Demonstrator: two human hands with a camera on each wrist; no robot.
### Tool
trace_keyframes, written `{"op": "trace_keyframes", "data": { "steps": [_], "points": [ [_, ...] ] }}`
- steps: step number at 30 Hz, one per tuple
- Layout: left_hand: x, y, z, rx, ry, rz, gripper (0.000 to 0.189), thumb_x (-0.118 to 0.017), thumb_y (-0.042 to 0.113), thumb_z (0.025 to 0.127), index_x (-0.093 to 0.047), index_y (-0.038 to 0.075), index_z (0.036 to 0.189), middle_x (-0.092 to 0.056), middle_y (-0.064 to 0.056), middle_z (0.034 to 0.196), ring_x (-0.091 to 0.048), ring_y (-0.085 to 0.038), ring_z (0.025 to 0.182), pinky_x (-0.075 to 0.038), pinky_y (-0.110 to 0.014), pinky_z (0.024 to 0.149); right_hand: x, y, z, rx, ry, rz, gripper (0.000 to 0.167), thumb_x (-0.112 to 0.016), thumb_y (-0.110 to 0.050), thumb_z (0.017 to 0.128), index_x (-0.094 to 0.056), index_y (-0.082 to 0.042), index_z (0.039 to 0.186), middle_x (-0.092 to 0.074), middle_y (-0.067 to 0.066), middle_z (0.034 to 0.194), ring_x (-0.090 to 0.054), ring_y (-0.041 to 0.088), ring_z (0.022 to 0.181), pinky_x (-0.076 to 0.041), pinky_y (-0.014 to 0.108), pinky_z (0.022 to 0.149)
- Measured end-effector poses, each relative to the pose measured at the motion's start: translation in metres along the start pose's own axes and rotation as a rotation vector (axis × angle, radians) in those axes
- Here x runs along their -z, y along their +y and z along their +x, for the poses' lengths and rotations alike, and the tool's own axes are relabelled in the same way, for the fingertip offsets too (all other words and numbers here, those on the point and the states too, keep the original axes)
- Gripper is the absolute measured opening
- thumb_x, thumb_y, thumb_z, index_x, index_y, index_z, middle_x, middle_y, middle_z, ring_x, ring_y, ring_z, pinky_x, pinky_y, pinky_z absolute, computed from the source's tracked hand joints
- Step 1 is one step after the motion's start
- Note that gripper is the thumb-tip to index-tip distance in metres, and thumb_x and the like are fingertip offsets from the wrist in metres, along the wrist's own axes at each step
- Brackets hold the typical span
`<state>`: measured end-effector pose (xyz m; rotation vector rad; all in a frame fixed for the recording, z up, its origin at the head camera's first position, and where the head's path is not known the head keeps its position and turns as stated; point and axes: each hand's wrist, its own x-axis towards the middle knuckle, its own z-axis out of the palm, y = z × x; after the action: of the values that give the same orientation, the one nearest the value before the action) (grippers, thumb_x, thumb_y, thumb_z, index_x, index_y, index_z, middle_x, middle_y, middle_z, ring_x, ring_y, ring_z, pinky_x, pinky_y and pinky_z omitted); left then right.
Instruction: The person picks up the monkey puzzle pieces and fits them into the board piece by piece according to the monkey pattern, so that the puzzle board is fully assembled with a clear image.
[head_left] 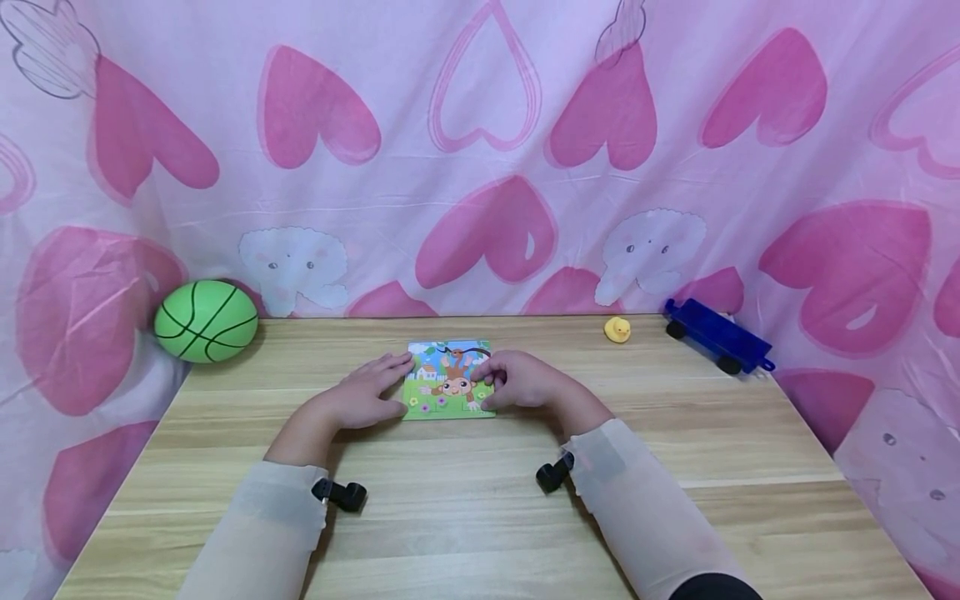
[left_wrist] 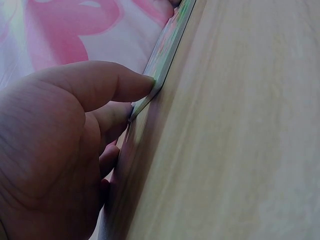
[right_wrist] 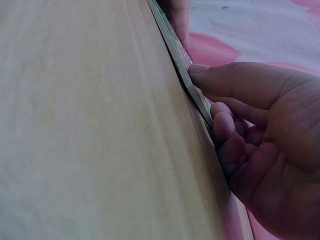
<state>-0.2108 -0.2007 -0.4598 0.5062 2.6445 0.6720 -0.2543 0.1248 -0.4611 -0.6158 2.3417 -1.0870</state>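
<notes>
A thin square monkey jigsaw puzzle [head_left: 444, 400] lies face up on the wooden table, in the middle of the head view. At its left edge is my left hand [head_left: 367, 392], fingers fairly straight. The left wrist view shows that thumb [left_wrist: 132, 86] touching the near corner. My right hand [head_left: 525, 379] pinches the right edge, thumb on top and the other fingers curled at the side. A narrow dark gap shows under the puzzle's edge [right_wrist: 181, 70] in the right wrist view. The right fingers hide part of the picture.
A green ball [head_left: 206, 322] sits at the table's back left corner. Toward the back right are a small yellow duck [head_left: 617, 330] and a blue toy trailer [head_left: 716, 335] with black wheels. Pink heart-patterned cloth [head_left: 480, 167] hangs behind the wooden table [head_left: 450, 517] and along its sides.
</notes>
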Motion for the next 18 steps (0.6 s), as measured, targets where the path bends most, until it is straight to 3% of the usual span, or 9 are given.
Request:
{"op": "trace_keyframes", "data": {
  "steps": [18],
  "points": [
    [-0.0009, -0.0015, -0.0002, -0.017, 0.006, 0.000, 0.084, -0.066, 0.038, 0.098, -0.029, 0.020, 0.171, -0.018, -0.001, 0.182, -0.008, -0.040, 0.169, -0.014, -0.072, 0.133, 0.0003, 0.0001, -0.0007, 0.000, 0.008, -0.048, 0.038, -0.090, -0.015, 0.086, -0.079, -0.022, 0.122, -0.063, 0.003, 0.104, -0.056, 0.019, 0.092, -0.052, 0.030, 0.080]
  ]
}}
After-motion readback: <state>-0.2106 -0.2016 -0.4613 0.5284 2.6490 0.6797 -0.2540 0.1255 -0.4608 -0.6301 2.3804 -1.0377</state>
